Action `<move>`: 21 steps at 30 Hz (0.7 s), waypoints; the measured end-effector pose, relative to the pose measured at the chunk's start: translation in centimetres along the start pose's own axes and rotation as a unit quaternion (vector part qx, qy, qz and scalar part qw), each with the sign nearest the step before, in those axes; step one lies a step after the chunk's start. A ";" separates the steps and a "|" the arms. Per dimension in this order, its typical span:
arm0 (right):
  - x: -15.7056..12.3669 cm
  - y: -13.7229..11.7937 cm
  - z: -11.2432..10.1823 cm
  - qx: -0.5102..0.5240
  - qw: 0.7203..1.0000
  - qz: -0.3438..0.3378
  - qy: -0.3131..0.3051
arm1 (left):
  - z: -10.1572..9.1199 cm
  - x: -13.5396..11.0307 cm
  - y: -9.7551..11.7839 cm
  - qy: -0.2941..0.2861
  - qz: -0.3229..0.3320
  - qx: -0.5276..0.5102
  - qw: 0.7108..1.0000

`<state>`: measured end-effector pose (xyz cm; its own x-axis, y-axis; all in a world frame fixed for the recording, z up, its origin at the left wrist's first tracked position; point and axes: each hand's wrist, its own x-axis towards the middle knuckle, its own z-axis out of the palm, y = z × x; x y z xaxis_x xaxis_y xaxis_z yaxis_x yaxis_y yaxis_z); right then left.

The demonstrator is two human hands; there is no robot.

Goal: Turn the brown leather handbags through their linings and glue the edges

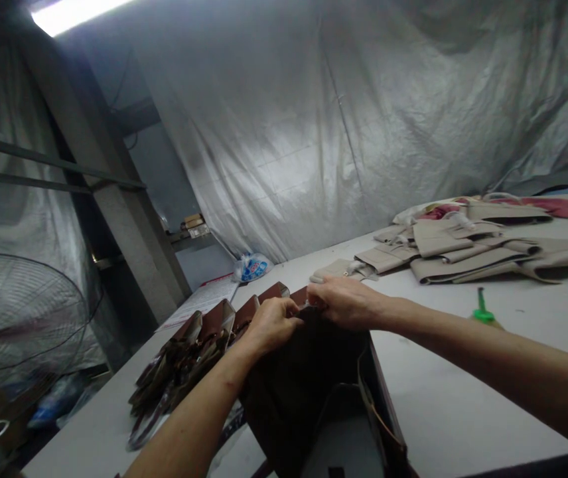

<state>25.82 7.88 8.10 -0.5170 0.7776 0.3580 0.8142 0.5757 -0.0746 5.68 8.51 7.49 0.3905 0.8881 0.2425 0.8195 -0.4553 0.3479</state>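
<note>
A dark brown bag (294, 392) stands open toward me at the near edge of the table, its inside in shadow. My left hand (274, 320) pinches the bag's far upper edge with thumb and fingers. Just to its right, my right hand (341, 302) is closed on the same edge. Something small and pale shows between the two hands, too blurred to name. Left of the bag lies a row of similar brown bag pieces (189, 352), overlapping, with straps hanging from them.
Beige bag pieces (463, 249) are piled at the back right, with reddish cloth (563, 207) behind. A green-capped bottle (484, 313) stands on the white table (443, 392). A blue-and-white plastic bag (253, 267) and printed sheets (204, 302) lie at the far left. A fan (20, 318) stands beyond the table.
</note>
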 end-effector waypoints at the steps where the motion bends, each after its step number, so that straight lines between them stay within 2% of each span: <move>1: -0.1 0.1 0.0 0.014 1.000 0.003 0.005 | 0.0 -0.1 0.1 0.000 0.002 -0.001 1.000; 5: 0.0 0.2 0.1 0.039 0.999 0.014 0.020 | -0.2 -0.3 0.6 -0.009 0.004 -0.001 1.000; 13: 0.5 0.5 0.6 0.007 0.999 0.031 0.037 | 0.5 0.3 -0.3 -0.026 0.021 -0.025 0.999; 19: 0.6 0.6 0.8 -0.015 0.998 0.042 0.040 | 0.4 0.3 -0.3 -0.048 -0.003 -0.047 0.998; 21: 0.6 0.5 0.8 -0.021 0.998 0.039 0.037 | 0.4 0.6 -0.2 -0.059 0.008 -0.078 0.995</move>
<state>25.68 8.85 7.54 -0.4317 0.7980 0.4204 0.8625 0.5016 -0.0665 5.89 9.14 7.18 0.4569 0.8779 0.1435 0.7413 -0.4649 0.4840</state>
